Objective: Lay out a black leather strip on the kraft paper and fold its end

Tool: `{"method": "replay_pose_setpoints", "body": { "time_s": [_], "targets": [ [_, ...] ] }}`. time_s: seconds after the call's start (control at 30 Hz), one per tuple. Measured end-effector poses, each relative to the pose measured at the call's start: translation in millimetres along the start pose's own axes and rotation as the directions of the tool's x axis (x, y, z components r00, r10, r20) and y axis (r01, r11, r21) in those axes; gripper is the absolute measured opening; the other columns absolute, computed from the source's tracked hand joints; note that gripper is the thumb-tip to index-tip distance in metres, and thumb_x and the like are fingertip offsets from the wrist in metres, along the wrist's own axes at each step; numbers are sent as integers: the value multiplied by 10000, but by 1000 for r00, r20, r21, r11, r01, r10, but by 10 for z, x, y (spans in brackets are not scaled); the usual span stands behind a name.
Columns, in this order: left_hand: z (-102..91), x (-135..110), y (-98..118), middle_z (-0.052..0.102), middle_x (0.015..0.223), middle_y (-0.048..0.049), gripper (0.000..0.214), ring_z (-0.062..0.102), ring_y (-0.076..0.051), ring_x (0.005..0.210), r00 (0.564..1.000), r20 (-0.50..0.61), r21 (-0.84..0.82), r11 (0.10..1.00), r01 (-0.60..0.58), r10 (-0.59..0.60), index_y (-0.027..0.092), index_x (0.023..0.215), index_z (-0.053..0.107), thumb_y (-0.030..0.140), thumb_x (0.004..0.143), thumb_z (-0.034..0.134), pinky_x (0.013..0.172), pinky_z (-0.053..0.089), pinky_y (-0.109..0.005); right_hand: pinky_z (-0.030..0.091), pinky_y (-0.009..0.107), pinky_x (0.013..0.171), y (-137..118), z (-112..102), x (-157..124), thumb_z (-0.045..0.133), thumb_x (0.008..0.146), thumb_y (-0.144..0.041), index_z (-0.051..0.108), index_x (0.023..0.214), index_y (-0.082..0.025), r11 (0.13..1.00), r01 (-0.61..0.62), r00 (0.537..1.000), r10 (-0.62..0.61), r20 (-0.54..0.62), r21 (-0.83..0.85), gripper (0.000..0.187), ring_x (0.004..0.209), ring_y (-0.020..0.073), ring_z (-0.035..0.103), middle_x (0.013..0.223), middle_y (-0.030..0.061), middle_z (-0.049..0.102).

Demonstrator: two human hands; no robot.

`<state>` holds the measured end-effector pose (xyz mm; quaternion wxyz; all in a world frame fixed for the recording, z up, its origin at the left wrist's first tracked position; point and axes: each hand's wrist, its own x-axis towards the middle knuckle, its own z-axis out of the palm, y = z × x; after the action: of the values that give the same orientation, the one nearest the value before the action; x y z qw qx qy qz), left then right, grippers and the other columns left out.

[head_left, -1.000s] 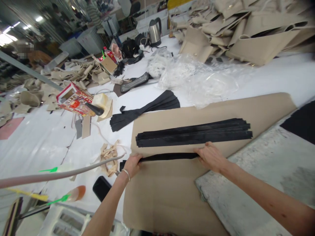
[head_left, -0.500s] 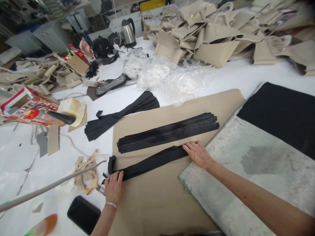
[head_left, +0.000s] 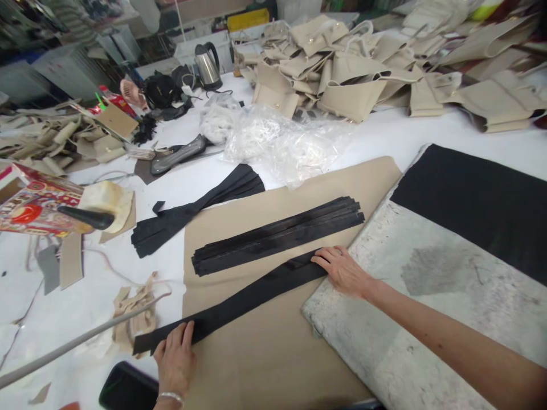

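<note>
A long black strip [head_left: 239,299] lies flat and slanted across a tan sheet [head_left: 265,353]. My left hand [head_left: 174,359] rests open on the strip's near-left end, fingers flat. At the strip's right end, my right hand [head_left: 342,270] presses down with fingers stretched out. Just beyond the strip sits a neat stack of black strips [head_left: 277,234] on the same sheet. Another fanned bundle of black strips [head_left: 196,208] lies on the white table to the left.
A grey stone slab [head_left: 427,319] with black cloth [head_left: 478,199] on it sits at right. Clear plastic bags [head_left: 282,145], beige bags [head_left: 367,74], a kettle [head_left: 207,64], a red box [head_left: 29,208], a tape roll [head_left: 106,199] and a phone [head_left: 126,390] surround the sheet.
The folded strip has been opened out to its full length; my left hand slid toward me and left along it. My right hand stayed at the right end. The view swung right.
</note>
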<state>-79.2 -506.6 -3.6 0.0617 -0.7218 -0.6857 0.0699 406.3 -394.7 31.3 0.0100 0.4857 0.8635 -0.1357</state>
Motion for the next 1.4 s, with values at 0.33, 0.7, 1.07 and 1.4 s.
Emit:
{"method": "replay_pose_setpoints", "body": {
  "time_s": [0.33,0.7,1.07,1.4],
  "targets": [
    [-420,655,1503,577,1091,-110,309,523,-224,1030,981,-181,-496,855,-152,70,162,1139,522,127,866,381,924,432,-377,330,342,884,-87,-115,482,511,902,-329,512,1214,-217,980,-171,983,163,85,105,331,1069,218,460,1152,85,512],
    [-244,553,2260,544,1192,-122,406,475,-258,1122,986,-71,-462,871,-168,153,184,1248,477,109,859,390,944,431,-431,320,348,833,-562,5,959,610,818,-313,607,826,-159,996,-43,996,36,77,83,153,992,236,434,1005,98,524],
    [-184,558,2245,560,1180,-125,453,474,-260,1135,991,-72,-572,809,-134,113,234,1272,471,98,846,396,943,417,-450,315,206,635,-233,-341,1170,483,891,-278,566,960,-209,953,-112,988,77,135,281,128,774,136,561,866,4,619],
    [-917,782,2667,663,910,-114,392,595,-167,786,784,598,-590,-571,570,165,143,1012,627,471,820,533,729,474,-295,313,187,470,10,-818,351,525,785,-547,505,802,-165,466,-405,913,158,377,786,384,508,70,367,625,-21,417]
  ]
}}
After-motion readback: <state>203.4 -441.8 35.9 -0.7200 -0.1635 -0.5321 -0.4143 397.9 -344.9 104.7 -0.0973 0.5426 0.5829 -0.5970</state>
